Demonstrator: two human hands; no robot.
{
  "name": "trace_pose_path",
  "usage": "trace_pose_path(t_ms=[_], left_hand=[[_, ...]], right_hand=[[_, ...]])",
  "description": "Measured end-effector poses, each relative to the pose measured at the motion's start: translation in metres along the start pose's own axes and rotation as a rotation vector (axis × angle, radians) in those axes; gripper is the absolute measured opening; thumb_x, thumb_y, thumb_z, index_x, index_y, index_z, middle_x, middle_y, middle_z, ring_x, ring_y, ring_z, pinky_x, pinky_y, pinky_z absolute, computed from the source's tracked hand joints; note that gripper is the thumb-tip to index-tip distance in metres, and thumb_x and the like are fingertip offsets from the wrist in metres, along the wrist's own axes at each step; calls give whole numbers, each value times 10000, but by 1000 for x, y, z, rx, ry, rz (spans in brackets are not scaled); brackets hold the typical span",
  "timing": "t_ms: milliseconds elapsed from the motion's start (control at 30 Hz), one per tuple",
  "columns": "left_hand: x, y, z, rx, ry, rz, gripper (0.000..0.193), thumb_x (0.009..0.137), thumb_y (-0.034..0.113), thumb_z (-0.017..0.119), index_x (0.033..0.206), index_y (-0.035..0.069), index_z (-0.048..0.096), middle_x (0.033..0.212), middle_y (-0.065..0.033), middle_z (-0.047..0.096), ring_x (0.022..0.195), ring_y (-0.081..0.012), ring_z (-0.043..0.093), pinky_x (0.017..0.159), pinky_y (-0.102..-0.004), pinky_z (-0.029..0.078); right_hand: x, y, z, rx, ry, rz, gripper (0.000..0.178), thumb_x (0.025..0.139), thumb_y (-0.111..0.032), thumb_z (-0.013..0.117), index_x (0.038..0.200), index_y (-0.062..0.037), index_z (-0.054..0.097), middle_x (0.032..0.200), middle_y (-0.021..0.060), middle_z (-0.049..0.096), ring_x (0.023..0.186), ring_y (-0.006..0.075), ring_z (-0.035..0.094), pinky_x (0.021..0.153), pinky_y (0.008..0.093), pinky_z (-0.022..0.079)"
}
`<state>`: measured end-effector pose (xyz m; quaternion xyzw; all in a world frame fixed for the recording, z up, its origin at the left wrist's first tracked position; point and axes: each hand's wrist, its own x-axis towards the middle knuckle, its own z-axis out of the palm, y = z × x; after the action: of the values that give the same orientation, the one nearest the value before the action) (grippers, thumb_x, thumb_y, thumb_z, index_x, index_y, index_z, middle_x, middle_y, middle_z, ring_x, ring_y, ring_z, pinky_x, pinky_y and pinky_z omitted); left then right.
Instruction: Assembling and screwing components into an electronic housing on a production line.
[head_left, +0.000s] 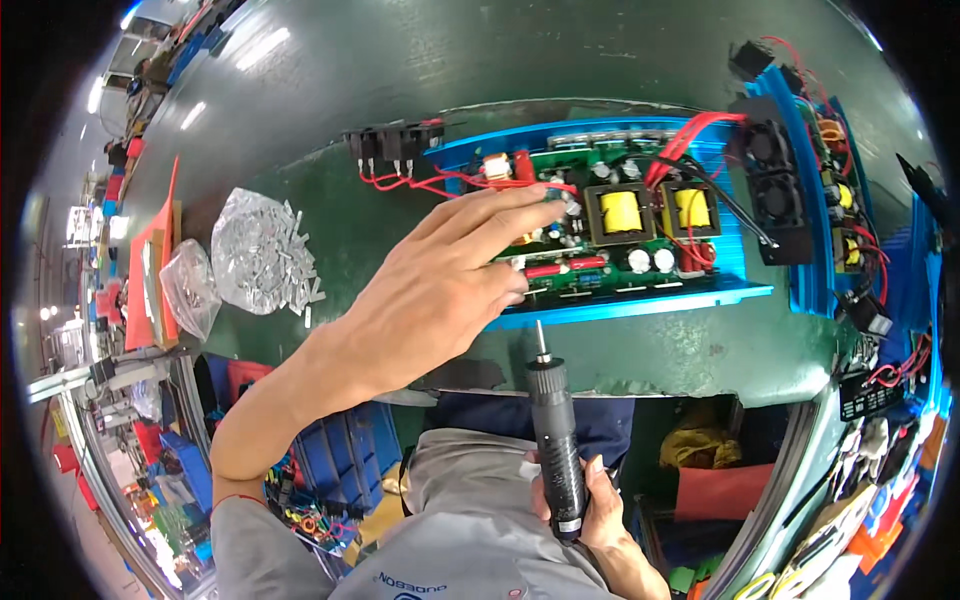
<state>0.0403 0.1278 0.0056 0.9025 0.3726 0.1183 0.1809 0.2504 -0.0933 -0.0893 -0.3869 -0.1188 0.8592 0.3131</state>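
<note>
Blue metal housing (733, 258) lies on the green tabletop (690, 350) in the head view, with the circuit board (602, 256) inside it, right of centre. The left hand (435, 270) rests over the board's left part, thumb apart from the other fingers; I cannot tell whether anything is pinched there. The right hand's (600, 505) fingers are wrapped round a black screwdriver (557, 440), its bit pointing far, near the housing's near wall. The step looks like steadying the board before driving a fastener; the next move would call for aligning the bit squarely.
</note>
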Motion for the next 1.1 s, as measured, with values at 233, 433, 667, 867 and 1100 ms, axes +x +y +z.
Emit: trace_pose_path(t_ms=[233, 433, 667, 867, 1100], left_hand=[[0, -5, 7, 22, 5, 58, 103, 788, 51, 727, 836, 8, 645, 1380, -94, 596, 1380, -308, 472, 1142, -472, 400], [-3, -6, 7, 36, 1, 85, 101, 783, 18, 680, 873, -14, 644, 1338, -109, 621, 1389, -314, 468, 1169, -489, 370], [-10, 14, 2, -32, -81, -21, 250, 760, 8, 638, 987, -98, 633, 1453, -218, 508, 1437, -363, 393, 1201, -507, 309], [-16, 28, 10, 30, -33, -77, 299, 782, 120, 728, 987, -83, 650, 1437, -183, 538, 1397, -316, 456, 1114, -451, 421], [-15, 12, 33, 91, 347, -63, 246, 750, 150, 827, 840, 21, 639, 1250, -133, 680, 1201, -280, 645, 864, -329, 573]], right_hand=[[-2, -5, 4, -100, 87, -6, 952, 968, -753, 280, 1344, 92, 505, 700, 93, 624, 576, 127, 520, 552, 267, 400], [-4, -6, 4, -109, 61, -11, 928, 995, -722, 244, 1351, 97, 496, 701, 105, 625, 572, 136, 519, 553, 272, 398], [-8, -7, 0, -170, 27, -14, 860, 1008, -698, 256, 1428, 25, 459, 799, 74, 649, 664, 131, 579, 605, 266, 450], [0, -8, -1, 112, -63, 115, 947, 958, -773, 249, 1410, 24, 486, 585, 110, 558, 487, 179, 458, 503, 293, 366], [-17, 5, -27, -341, 202, -55, 937, 932, -798, 293, 1240, 51, 541, 781, 82, 639, 641, 135, 571, 606, 268, 451]])
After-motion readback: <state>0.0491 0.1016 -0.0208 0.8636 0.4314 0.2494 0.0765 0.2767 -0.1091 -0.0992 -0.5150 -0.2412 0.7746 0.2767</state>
